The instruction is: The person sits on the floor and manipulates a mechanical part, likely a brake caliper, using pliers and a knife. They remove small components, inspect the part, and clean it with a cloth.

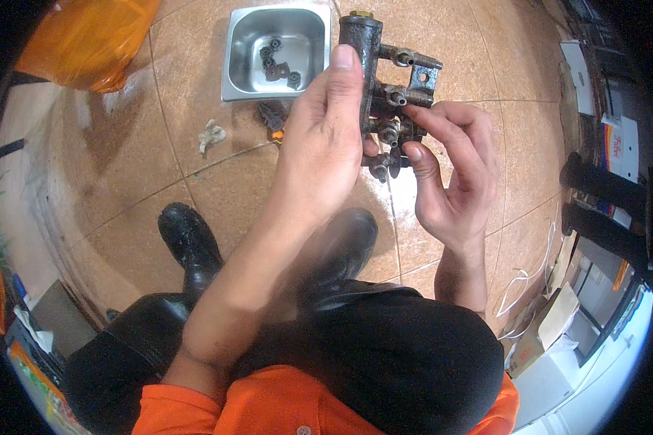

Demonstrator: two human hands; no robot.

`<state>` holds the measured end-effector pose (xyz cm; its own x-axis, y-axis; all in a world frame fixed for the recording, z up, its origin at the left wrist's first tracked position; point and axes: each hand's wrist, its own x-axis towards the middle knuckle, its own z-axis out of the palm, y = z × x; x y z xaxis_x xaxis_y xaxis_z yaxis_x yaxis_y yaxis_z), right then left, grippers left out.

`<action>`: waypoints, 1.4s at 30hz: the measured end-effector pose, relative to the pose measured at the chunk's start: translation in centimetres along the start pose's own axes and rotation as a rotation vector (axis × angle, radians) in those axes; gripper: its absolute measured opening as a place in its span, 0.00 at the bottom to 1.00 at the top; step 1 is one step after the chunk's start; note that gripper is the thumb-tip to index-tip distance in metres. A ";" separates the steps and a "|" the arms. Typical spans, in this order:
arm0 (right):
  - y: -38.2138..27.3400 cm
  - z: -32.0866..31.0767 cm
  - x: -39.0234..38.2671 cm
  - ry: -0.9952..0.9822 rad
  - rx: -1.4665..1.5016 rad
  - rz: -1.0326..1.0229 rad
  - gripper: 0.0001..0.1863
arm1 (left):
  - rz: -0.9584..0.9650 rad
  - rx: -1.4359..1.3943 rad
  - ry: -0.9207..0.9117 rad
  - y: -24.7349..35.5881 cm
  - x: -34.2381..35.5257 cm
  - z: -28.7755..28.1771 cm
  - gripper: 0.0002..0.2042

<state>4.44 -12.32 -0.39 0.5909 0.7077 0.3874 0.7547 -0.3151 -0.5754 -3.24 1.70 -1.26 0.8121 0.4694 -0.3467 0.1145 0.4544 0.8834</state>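
A dark, greasy metal manifold (368,61) is held up over the floor. It has a thick tube with a brass plug at its top, and several side branches carrying small nozzles. My left hand (315,141) is wrapped round the tube, its thumb pressed along the near side. At the lower branches on the right, my right hand (463,170) has its thumb and fingers curled against the part. Whether a smaller piece sits between those fingertips is hard to see. Left of the manifold stands a steel pan (250,47) with several small black round parts (269,52) inside.
A dark tool with an orange detail (274,119) lies below the pan, partly behind my left hand. Crumpled white tissue (211,135) rests on the tiled floor (123,174). An orange plastic bag (87,43) is at upper left. White cable (522,279) and a cardboard box (540,333) are at right.
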 end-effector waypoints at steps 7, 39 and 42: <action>0.3 0.4 -0.2 0.189 0.171 0.012 0.17 | -0.004 -0.277 -0.124 0.1 0.0 -0.2 0.22; -0.6 0.8 0.4 0.188 0.039 -0.033 0.14 | 0.141 -0.011 -0.034 -0.2 -0.2 0.8 0.23; -0.8 0.5 0.1 0.151 -0.021 -0.006 0.15 | 0.188 0.094 -0.008 -0.3 -0.3 0.9 0.22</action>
<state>3.81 -11.67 -0.26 0.6216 0.6066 0.4956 0.7630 -0.3257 -0.5583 -3.01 0.73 -1.14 0.8289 0.5327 -0.1707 0.0133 0.2862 0.9581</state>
